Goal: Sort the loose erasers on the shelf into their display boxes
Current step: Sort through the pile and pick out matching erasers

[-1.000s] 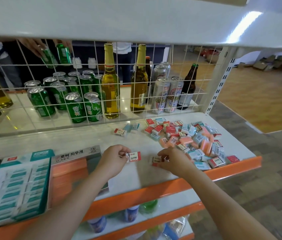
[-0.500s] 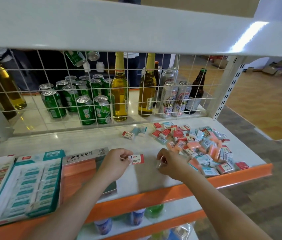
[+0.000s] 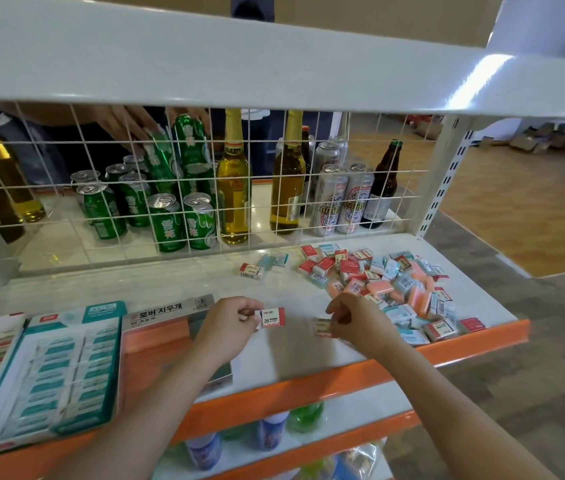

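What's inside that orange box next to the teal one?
The orange display box shows only a plain orange interior; no erasers are visible. The left hand and forearm cover its right part, so anything there is hidden.

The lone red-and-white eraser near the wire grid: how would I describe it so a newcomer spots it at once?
On the white shelf, look just in front of the wire grid, left of the big pile of loose erasers. The small red-and-white boxed eraser lies there on its own, with two pale teal erasers right beside it; neither hand touches it.
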Demonstrator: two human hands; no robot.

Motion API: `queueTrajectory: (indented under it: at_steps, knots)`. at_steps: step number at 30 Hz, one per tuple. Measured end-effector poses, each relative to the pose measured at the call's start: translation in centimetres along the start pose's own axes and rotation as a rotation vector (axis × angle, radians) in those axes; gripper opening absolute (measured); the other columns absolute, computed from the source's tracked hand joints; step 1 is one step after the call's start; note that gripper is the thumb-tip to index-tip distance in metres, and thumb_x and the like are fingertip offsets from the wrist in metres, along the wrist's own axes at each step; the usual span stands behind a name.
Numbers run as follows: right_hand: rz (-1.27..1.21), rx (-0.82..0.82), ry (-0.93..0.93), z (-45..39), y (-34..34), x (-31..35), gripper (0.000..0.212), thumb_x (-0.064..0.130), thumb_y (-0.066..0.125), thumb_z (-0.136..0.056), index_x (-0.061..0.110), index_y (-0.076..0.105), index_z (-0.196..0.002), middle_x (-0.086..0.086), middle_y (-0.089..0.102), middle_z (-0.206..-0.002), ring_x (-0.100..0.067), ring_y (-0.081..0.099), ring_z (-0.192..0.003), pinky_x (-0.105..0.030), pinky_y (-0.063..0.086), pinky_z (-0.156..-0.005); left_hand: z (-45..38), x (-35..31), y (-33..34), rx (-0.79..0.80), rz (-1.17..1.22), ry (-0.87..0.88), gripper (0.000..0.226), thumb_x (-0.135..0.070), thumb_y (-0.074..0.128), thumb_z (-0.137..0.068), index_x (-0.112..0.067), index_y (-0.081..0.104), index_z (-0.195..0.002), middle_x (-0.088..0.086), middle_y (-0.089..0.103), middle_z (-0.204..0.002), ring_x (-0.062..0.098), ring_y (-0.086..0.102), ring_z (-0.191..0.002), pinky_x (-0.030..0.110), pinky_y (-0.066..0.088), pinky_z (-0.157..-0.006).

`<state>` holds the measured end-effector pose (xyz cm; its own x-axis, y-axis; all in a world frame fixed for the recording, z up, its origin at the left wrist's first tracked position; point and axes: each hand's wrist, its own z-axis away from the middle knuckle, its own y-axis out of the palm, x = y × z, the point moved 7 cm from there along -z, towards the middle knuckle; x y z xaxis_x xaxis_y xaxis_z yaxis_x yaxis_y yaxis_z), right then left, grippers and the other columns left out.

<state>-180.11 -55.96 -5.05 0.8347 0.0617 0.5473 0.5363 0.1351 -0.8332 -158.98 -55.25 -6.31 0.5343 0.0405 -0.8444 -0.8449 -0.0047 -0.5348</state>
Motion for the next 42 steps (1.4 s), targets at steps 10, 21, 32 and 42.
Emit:
queueTrajectory:
  at_steps: [10,21,32,42]
  knots:
    - [-0.566,-0.149,-0.036,1.5,-2.5,2.5,0.019,-0.001,0.063,-0.083,0.010,0.070,-0.097,0.006,0.067,-0.076,-0.002,0.061,-0.067,-0.011,0.048,-0.068,1.6,-1.5,-2.4,-0.147,0.202,0.069,0.019,-0.008,0.058,-0.089,-0.024,0.066,-0.095,0.002,0.066,-0.096,0.018,0.061,-0.090,0.024,0.045,-0.074]
    - [-0.540,-0.075,-0.077,2.3,0.4,6.5,0.016,-0.003,0.061,-0.084,0.006,0.069,-0.094,0.009,0.064,-0.072,-0.001,0.060,-0.062,-0.007,0.045,-0.055,4.7,0.5,-5.3,-0.149,0.126,0.024,0.024,-0.005,0.056,-0.090,-0.020,0.065,-0.105,-0.015,0.057,-0.095,0.000,0.054,-0.088,0.007,0.041,-0.073]
    - [-0.508,0.039,-0.222,2.1,4.6,13.7,0.018,-0.004,0.058,-0.084,0.006,0.069,-0.093,0.009,0.063,-0.074,0.004,0.058,-0.064,-0.003,0.043,-0.057,8.4,3.8,-10.6,-0.314,-0.070,-0.050,0.024,-0.008,0.056,-0.090,-0.024,0.064,-0.106,-0.015,0.055,-0.105,-0.003,0.051,-0.085,0.007,0.038,-0.070]
    - [-0.479,0.090,-0.293,2.2,10.0,22.2,0.018,-0.003,0.061,-0.083,0.003,0.070,-0.096,0.003,0.066,-0.072,0.005,0.056,-0.054,-0.005,0.039,-0.050,11.6,8.0,-19.2,-0.378,-0.174,-0.092,0.027,-0.014,0.054,-0.092,-0.025,0.062,-0.116,-0.008,0.059,-0.121,0.007,0.057,-0.103,0.018,0.045,-0.078]
